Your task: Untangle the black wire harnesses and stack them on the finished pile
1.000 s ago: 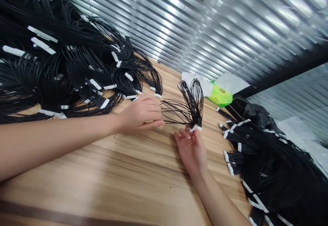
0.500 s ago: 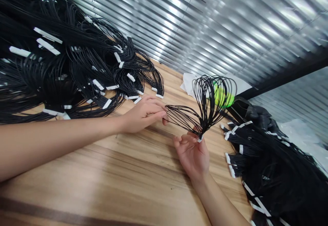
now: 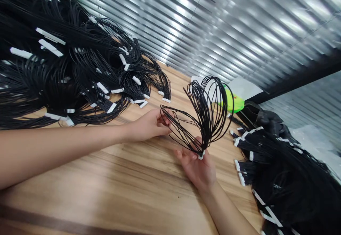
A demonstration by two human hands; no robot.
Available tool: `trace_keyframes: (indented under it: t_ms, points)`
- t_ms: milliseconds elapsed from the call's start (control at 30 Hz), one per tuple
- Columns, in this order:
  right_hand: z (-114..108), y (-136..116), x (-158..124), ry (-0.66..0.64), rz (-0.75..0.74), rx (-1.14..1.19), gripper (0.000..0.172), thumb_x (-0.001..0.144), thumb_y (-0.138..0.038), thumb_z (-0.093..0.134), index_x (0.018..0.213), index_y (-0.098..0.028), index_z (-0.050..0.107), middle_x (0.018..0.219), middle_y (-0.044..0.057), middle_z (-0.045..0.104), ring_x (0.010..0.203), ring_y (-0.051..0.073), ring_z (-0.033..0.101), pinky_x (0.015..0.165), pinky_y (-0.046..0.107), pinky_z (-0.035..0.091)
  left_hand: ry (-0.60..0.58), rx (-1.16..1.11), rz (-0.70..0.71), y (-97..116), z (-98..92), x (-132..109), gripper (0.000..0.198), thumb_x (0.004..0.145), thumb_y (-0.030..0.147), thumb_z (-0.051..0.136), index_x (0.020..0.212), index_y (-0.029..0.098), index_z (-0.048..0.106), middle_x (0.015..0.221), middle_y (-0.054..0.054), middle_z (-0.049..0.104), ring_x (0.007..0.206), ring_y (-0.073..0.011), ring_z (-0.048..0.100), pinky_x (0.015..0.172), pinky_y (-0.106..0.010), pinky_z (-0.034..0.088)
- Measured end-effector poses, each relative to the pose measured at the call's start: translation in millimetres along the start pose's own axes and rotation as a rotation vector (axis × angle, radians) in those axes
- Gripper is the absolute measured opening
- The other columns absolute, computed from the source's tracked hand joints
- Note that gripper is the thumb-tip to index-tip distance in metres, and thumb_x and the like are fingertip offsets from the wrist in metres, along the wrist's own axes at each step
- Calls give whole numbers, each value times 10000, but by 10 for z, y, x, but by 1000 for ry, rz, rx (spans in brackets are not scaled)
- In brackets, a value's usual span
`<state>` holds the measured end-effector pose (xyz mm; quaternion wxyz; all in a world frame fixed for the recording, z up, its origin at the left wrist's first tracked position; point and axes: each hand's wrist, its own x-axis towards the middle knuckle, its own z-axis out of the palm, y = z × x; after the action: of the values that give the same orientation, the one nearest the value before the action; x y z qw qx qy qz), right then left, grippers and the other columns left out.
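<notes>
A looped black wire harness [image 3: 206, 116] rises above the table in a fan, its wires gathered at a small white connector [image 3: 201, 155]. My right hand [image 3: 199, 167], palm up, grips the harness close to that connector between thumb and fingers. One group of loops spreads leftward, apart from the taller upright group. At the tips of these lower loops is my left hand [image 3: 153, 124], its fingers curled and closed around some of the wires. Exactly how many wires lie in those fingers is hidden.
A large heap of black wire harnesses [image 3: 87, 64] with white connectors covers the left of the wooden table [image 3: 128, 192]. Another pile [image 3: 290, 171] lies at right. Behind stand white paper [image 3: 243, 88], a bright yellow-green item [image 3: 236, 101] and a corrugated metal wall [image 3: 170, 18].
The harness has shifted left and slightly toward me with my right hand. My left fingers have curled in, and the lower loops now reach across them.
</notes>
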<state>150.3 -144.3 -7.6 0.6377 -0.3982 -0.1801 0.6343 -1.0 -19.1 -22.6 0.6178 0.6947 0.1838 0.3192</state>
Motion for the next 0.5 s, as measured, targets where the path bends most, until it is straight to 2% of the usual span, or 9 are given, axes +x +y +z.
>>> trace_keyframes:
  t_ms: [67,167,267,333,433,500]
  points:
    - [-7,5,5,-10,7,13,286,549,-451,840,687,-278,658,555,-75,592,511,105,475,671,361,515,82,18,32,-22,-23,15,144,771,182,634,759,152,494,666,46,548,604,-74,545,557,-181,469]
    - [-47,23,8,-23,52,16,276,554,-429,843,724,-292,675,550,-80,590,508,106,492,676,356,522,198,55,123,-19,-86,23,91,827,211,591,869,154,533,770,16,619,703,-94,580,643,-208,505]
    - [-84,37,2,-32,97,1,264,577,-424,836,732,-273,685,515,-84,564,501,98,495,674,330,524,178,89,150,21,-138,21,129,860,252,587,932,146,597,890,-16,672,794,-113,612,733,-227,523]
    - [-86,34,-6,-40,110,4,269,575,-422,841,724,-261,685,496,-87,549,490,91,491,651,304,523,133,142,182,41,-150,28,189,891,308,563,942,136,622,916,-35,691,766,-113,623,708,-228,534]
    - [-55,13,-16,-71,149,-8,279,565,-426,847,682,-241,673,532,-71,589,472,86,493,584,275,511,131,352,292,41,-133,54,330,974,385,389,1055,127,579,945,-64,704,712,-97,625,641,-220,542]
    - [-30,2,-17,-103,182,-32,284,562,-423,850,676,-234,672,558,-58,615,480,97,514,586,286,517,173,509,353,45,-108,66,398,992,418,306,1033,131,578,890,-61,709,695,-92,617,637,-221,541]
